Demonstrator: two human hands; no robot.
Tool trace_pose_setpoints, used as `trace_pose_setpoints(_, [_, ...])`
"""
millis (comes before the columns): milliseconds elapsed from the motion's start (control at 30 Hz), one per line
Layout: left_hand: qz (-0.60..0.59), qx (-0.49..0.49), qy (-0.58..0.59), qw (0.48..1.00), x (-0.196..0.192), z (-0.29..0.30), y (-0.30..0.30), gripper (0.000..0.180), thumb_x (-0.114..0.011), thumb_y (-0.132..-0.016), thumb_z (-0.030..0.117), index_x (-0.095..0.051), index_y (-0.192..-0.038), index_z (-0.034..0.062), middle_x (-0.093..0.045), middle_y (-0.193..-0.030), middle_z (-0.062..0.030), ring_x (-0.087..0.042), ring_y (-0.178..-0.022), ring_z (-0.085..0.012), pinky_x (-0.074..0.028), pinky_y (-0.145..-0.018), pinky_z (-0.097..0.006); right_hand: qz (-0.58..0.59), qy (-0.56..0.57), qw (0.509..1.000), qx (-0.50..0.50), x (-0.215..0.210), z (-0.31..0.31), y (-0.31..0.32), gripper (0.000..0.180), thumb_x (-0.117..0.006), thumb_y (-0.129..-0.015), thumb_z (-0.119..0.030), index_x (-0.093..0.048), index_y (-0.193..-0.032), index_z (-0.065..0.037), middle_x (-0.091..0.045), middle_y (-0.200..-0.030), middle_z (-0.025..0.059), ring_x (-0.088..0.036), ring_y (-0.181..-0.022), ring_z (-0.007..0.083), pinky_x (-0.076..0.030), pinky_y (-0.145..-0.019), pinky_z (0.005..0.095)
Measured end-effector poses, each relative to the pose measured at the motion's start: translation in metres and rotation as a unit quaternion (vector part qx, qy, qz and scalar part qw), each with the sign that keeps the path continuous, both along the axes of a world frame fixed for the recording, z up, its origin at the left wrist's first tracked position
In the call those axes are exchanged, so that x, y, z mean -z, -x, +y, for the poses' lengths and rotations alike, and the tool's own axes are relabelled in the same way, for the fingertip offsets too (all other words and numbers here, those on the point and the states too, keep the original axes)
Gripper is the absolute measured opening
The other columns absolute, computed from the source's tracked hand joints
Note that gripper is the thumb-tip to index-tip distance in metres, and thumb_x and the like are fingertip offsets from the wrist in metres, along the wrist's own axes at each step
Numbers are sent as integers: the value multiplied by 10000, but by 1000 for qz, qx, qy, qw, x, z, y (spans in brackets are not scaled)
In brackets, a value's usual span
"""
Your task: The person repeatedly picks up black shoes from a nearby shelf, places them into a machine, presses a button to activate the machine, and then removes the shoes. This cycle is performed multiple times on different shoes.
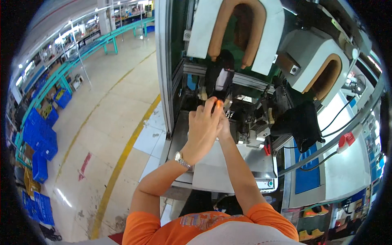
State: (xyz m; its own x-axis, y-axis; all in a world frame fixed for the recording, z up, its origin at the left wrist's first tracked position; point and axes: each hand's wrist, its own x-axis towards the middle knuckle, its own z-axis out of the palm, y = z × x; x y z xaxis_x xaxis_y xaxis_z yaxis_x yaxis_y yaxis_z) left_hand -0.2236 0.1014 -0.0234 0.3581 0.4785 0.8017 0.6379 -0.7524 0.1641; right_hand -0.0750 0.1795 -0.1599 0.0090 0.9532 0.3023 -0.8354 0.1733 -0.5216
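Note:
Straight ahead a black shoe upper (222,79) with a pale patch stands against the machine, below a padded brown U-shaped ring (240,8). My left hand (203,130), with a metal watch on its wrist, has its fingers bent and closed at the upper's near end. Beside it my right hand (223,125) reaches the same spot, mostly covered by the left hand, its fingers pressed in there. A small orange patch (219,104) shows at the fingertips. What lies between the fingers is partly hidden.
A second U-shaped ring (325,75) is at the right, above a black cloth-like piece (302,124). Metal clamps (247,122) sit beside my hands. A metal frame post (163,61) stands left. Blue crates (38,134) line the far-left floor; shoes (314,211) sit on a rack lower right.

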Motion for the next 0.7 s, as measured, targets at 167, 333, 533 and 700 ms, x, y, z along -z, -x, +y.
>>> trace_pose_setpoints(167, [9, 2, 15, 1000, 1, -3, -3, 429, -611, -707, 170, -464, -1087, 34, -454, -1082, -116, -529, -838, -256, -403, -660, -349, 13, 31, 999, 23, 0, -3, 5, 207, -447, -887, -286, -503, -977, -108, -575, -1007, 75, -557, -937, 224, -457, -822, 407])
trace_pose_setpoints(333, [-13, 22, 26, 999, 0, -3, -4, 458, -596, -684, 111, -441, -1101, 4, -446, -1062, -135, -531, -828, -282, -407, -662, -350, 8, 45, 998, 31, 10, 3, -1, 203, -463, -884, -259, -508, -990, -92, -573, -1031, 79, -524, -991, 215, -414, -889, 412])
trace_pose_setpoints(533, [-58, 104, 65, 991, 5, -6, 0, 543, -606, -676, 58, -388, -1170, -7, -400, -1188, -163, -523, -839, -273, -418, -703, -348, -9, 97, 994, 47, 24, -12, -2, 226, -515, -865, -239, -509, -1031, -85, -584, -1021, 68, -534, -937, 184, -433, -847, 353])
trace_pose_setpoints(700, [-239, 150, 103, 954, 76, -24, 44, 511, -608, -692, 58, -426, -1167, 7, -387, -1255, -187, -458, -1070, -301, -382, -867, -351, -175, 217, 952, 126, -30, -148, 11, 248, -561, -836, -197, -533, -1044, -65, -583, -1006, 62, -542, -953, 172, -423, -845, 324])
